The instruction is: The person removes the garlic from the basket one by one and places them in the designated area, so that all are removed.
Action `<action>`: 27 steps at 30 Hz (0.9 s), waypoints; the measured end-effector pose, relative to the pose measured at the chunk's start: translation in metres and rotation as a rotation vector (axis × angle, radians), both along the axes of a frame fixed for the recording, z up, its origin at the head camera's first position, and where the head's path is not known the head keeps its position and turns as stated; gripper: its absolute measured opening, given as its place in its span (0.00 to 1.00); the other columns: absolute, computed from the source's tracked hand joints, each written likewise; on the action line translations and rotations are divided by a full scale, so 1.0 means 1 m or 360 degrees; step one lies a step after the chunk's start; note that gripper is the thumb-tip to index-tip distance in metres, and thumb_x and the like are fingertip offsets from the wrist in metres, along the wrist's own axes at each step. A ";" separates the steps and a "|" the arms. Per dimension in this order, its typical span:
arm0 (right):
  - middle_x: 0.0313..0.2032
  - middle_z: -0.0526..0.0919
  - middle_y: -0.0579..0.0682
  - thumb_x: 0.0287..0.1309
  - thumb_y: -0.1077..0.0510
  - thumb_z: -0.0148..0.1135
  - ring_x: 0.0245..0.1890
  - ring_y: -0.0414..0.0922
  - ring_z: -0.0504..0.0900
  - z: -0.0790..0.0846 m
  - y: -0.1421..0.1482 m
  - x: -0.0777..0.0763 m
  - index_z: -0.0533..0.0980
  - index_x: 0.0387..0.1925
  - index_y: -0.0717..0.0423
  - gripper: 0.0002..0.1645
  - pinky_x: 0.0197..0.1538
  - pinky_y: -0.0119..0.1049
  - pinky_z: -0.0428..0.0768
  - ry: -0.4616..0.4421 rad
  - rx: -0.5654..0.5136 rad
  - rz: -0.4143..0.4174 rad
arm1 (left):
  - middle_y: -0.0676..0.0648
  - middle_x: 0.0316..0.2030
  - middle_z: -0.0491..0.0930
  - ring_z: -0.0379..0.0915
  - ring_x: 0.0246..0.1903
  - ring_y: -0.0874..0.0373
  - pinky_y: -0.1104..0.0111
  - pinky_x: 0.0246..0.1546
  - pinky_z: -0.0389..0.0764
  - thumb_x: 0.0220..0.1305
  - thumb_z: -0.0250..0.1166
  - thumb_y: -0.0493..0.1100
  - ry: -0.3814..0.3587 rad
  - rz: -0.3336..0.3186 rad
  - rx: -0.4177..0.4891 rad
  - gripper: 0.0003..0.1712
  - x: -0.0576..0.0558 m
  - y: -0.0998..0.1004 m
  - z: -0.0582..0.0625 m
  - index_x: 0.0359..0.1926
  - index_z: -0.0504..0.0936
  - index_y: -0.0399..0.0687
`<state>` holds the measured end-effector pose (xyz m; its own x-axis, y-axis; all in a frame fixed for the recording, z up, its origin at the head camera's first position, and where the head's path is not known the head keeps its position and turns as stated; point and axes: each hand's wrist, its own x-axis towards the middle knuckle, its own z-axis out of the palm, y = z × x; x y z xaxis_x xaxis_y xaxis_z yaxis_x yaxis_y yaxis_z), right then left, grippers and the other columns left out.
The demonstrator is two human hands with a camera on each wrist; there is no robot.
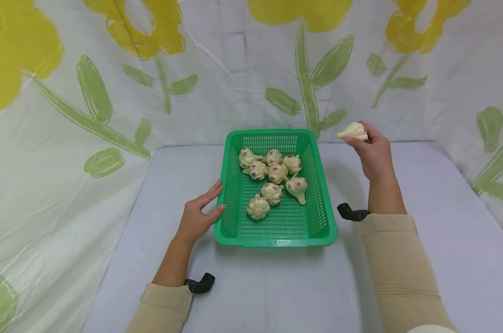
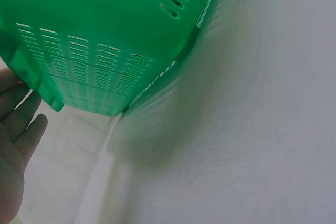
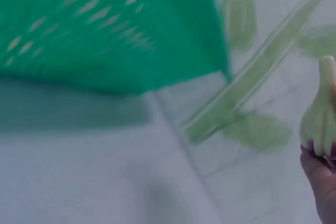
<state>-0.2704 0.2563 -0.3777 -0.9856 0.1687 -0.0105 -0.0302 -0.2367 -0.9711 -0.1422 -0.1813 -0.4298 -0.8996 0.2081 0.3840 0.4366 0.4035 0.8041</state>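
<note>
A green plastic basket (image 1: 276, 242) with slotted walls sits on the table, and several garlic bulbs (image 1: 278, 173) with purple marks lie in its back and middle part. My left hand (image 1: 196, 219) rests against the basket's left rim with its fingers extended; the left wrist view shows those fingers (image 2: 30, 129) beside the green wall. To the right of the basket, raised above the table, my right hand (image 1: 375, 150) pinches one garlic bulb (image 1: 356, 131) between thumb and fingers, its stem pointing left. The right wrist view shows this held bulb upright at its right edge.
A white table (image 1: 251, 291) extends around the basket. Behind and at both sides hangs a white sheet (image 1: 218, 69) printed with yellow flowers and green leaves. Each wrist carries a small black camera mount, such as the right one (image 1: 353, 212).
</note>
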 end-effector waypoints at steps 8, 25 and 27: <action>0.76 0.56 0.50 0.59 0.63 0.68 0.72 0.41 0.60 -0.059 0.017 -0.007 0.56 0.76 0.51 0.47 0.69 0.27 0.66 -0.0306 0.0135 -0.0112 | 0.39 0.67 0.69 0.66 0.67 0.47 0.80 0.64 0.65 0.61 0.66 0.32 -0.0028 -0.0014 0.0008 0.29 0.001 0.000 -0.002 0.63 0.73 0.30; 0.73 0.62 0.51 0.62 0.56 0.65 0.66 0.41 0.66 -0.098 0.020 -0.009 0.59 0.75 0.51 0.43 0.63 0.28 0.70 -0.0507 0.0678 -0.0093 | 0.41 0.67 0.70 0.66 0.67 0.51 0.80 0.64 0.65 0.62 0.67 0.33 -0.0025 0.0003 -0.0013 0.29 0.003 0.000 0.001 0.63 0.73 0.32; 0.74 0.59 0.52 0.63 0.55 0.65 0.71 0.44 0.62 -0.098 0.019 -0.009 0.57 0.75 0.51 0.43 0.70 0.34 0.66 -0.0504 0.0736 -0.0057 | 0.40 0.67 0.70 0.67 0.66 0.50 0.80 0.63 0.65 0.61 0.67 0.33 -0.0003 0.0013 -0.0018 0.28 0.002 0.000 0.001 0.63 0.74 0.31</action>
<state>-0.2790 0.2756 -0.4759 -0.9400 0.2593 -0.2219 0.2795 0.2118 -0.9365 -0.1400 -0.1816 -0.4285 -0.9020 0.2052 0.3798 0.4316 0.4161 0.8003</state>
